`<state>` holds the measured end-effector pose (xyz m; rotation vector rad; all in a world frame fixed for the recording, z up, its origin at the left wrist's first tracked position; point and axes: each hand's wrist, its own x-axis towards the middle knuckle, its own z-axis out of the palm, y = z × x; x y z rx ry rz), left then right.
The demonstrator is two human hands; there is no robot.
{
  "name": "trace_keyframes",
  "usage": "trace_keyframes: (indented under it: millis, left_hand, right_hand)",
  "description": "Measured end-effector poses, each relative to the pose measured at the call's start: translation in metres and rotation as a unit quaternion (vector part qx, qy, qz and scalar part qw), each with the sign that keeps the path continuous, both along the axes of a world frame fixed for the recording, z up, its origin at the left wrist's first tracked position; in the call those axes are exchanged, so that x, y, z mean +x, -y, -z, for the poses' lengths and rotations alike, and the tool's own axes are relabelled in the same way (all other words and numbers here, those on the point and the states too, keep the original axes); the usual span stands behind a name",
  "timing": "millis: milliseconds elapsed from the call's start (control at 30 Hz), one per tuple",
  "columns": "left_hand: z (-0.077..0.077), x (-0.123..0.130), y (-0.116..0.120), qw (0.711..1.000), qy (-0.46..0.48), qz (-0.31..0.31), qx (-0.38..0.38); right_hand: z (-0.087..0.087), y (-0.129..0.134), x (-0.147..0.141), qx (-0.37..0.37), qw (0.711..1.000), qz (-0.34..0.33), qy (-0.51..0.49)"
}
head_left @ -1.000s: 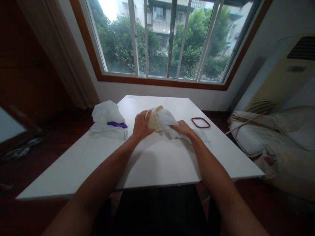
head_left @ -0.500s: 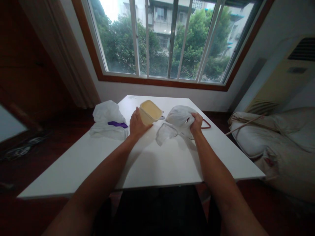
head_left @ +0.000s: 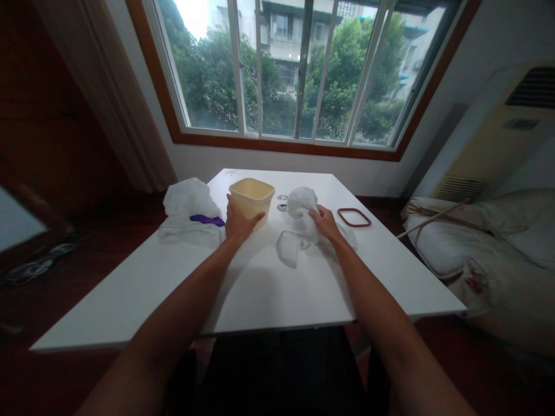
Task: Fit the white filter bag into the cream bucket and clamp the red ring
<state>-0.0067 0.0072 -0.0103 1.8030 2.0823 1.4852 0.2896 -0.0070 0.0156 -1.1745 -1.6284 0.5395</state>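
Observation:
My left hand (head_left: 240, 221) grips the near left side of a pale yellow plastic container (head_left: 255, 199), thumb across its front. The container is upright with its open top facing up. My right hand (head_left: 325, 221) is closed on a crumpled white plastic bag (head_left: 302, 209), whose loose folds spread over the table. A clear, thin-edged piece of plastic (head_left: 288, 248) lies just in front of the bag. To the right of this hand is a reddish-brown rounded-square ring (head_left: 354, 217), lying flat.
On the table's left side lies another white plastic bag (head_left: 191, 202) with a purple strip (head_left: 207, 219). Small round metallic pieces (head_left: 282, 207) sit in the white table (head_left: 269, 300) behind the container. A window (head_left: 286, 75) is beyond; bulky covered bundles (head_left: 489, 248) stand at the right.
The container has gone from tilted to upright and shifted slightly left. My right hand has moved left with the bag, bunching it, and the reddish-brown ring is now fully uncovered.

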Motion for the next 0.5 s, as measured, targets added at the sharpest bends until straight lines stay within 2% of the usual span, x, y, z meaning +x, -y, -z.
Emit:
trace_keyframes:
  millis: [200,300,400,500]
  left_hand:
    - [0.013,-0.003,-0.008,0.999,-0.047,0.009,-0.019]
    - [0.017,-0.011,-0.011,0.993,-0.096,-0.008,-0.062]
    - [0.008,-0.020,-0.005,0.978,-0.186,-0.045,-0.077]
    - [-0.012,-0.016,0.011,0.962,-0.263,-0.043,-0.064]
  right_hand:
    - [0.015,-0.002,-0.004,-0.063,0.986,0.003,0.152]
    - [0.011,0.003,-0.001,-0.072,0.969,0.058,0.228]
    - [0.002,0.006,0.004,-0.108,0.946,0.125,0.280]
    - [-0.004,0.007,0.005,-0.124,0.946,0.117,0.276]
